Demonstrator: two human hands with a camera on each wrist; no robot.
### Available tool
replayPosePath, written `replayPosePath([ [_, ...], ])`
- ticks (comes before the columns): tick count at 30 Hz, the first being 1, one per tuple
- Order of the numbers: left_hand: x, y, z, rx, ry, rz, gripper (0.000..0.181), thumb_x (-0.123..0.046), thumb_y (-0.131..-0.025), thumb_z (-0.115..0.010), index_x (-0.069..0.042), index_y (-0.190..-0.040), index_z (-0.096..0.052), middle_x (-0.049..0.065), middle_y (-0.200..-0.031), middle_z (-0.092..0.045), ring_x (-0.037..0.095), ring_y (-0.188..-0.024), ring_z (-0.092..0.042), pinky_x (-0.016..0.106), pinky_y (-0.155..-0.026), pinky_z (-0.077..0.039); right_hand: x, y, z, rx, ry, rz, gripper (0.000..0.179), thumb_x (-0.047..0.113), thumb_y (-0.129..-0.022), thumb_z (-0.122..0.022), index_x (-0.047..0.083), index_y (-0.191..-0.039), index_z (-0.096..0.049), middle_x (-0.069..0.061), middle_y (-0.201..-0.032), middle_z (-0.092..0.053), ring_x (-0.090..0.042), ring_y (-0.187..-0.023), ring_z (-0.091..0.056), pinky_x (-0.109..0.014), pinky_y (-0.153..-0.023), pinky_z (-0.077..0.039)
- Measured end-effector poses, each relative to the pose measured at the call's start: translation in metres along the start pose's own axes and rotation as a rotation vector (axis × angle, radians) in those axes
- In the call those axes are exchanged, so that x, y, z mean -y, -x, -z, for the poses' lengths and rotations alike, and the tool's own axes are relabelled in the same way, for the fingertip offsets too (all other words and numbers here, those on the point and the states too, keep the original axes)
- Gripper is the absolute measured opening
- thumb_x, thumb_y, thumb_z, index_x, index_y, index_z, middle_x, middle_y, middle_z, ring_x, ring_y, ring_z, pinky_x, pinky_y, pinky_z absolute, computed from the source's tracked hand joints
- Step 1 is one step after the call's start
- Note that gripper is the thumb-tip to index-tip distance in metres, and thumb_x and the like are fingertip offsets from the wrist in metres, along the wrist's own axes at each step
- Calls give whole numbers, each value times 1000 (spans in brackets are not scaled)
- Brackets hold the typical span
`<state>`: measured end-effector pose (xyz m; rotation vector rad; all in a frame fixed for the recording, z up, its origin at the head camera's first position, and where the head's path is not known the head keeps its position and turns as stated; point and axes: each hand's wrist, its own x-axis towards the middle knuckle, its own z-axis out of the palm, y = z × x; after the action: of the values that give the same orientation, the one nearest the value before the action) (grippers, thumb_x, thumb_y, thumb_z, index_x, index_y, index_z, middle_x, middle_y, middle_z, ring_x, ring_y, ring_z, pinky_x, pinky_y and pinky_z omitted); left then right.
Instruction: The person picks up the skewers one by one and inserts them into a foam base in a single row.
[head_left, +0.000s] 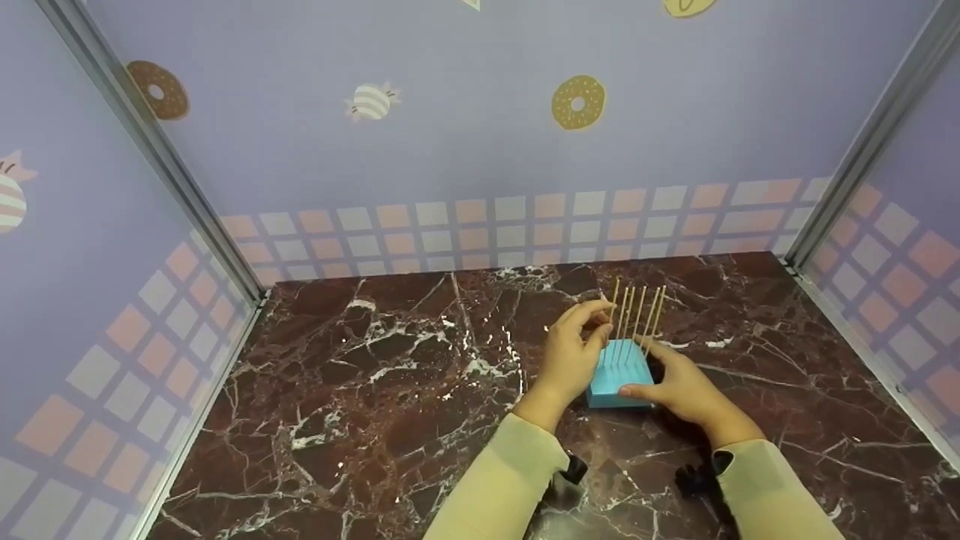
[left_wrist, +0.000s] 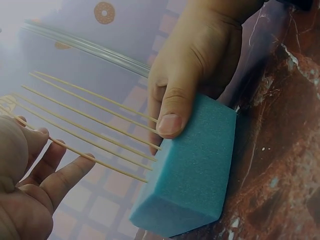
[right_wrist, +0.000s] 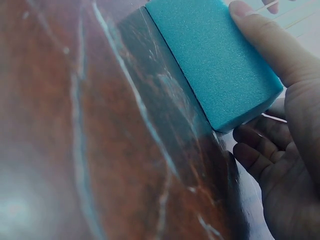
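Observation:
A light-blue foam block (head_left: 611,399) stands on the dark marble table, with several thin wooden skewers (left_wrist: 91,117) rising from its top in a loose row. My right hand (head_left: 679,386) holds the block from its right side, thumb on the near edge and fingers behind. In the right wrist view the thumb (right_wrist: 272,42) lies along the edge of the block (right_wrist: 215,55). My left hand (head_left: 568,352) pinches the leftmost skewer (left_wrist: 120,170) partway up its length. That skewer's lower end meets the foam in the left wrist view.
The red-brown marble tabletop (head_left: 375,435) spreads out around the block. Patterned lilac panels (head_left: 465,150) enclose the back and both sides, joined by metal corner posts (head_left: 855,142). Dark wrist gear (head_left: 574,469) shows by the left sleeve.

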<state>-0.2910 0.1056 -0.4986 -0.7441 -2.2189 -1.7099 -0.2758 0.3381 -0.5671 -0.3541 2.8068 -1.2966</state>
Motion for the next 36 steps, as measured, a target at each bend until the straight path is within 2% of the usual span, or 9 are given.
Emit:
replayPosePath([
  [5, 2, 2, 0, 20, -34, 19, 29, -5, -111, -69, -12, -139, -75, 9, -116, -74, 5, -96, -69, 21, -87, -65, 1, 0, 1, 2, -2, 0, 108, 44, -94, -94, -3, -173, -37, -34, -177, -39, -61, -165, -35, -82, -132, -29],
  [9, 4, 2, -2, 19, -50, 11, 29, -4, -110, -71, -11, -138, -75, 9, -116, -75, 11, -101, -73, 22, -92, -65, 2, 0, 1, 0, -2, 5, 108, 44, -94, -94, -3, -173, -38, -34, -177, -40, -60, -164, -36, -82, -131, -29],
  [17, 6, 4, -3, 21, -66, 25, 28, -8, -111, -71, -12, -138, -75, 8, -117, -76, 7, -102, -72, 20, -96, -63, 2, 1, 1, 1, 1, 9, 108, 45, -94, -94, -3, -173, -37, -34, -177, -40, -61, -164, -36, -82, -131, -30],
  [36, 8, 7, -3, 24, -71, 31, 25, -7, -112, -70, -13, -136, -73, 7, -117, -76, 14, -113, -75, 27, -105, -64, 1, 0, 1, 8, -7, -12, 109, 45, -94, -94, -3, -174, -36, -35, -178, -38, -61, -165, -33, -82, -132, -29],
])
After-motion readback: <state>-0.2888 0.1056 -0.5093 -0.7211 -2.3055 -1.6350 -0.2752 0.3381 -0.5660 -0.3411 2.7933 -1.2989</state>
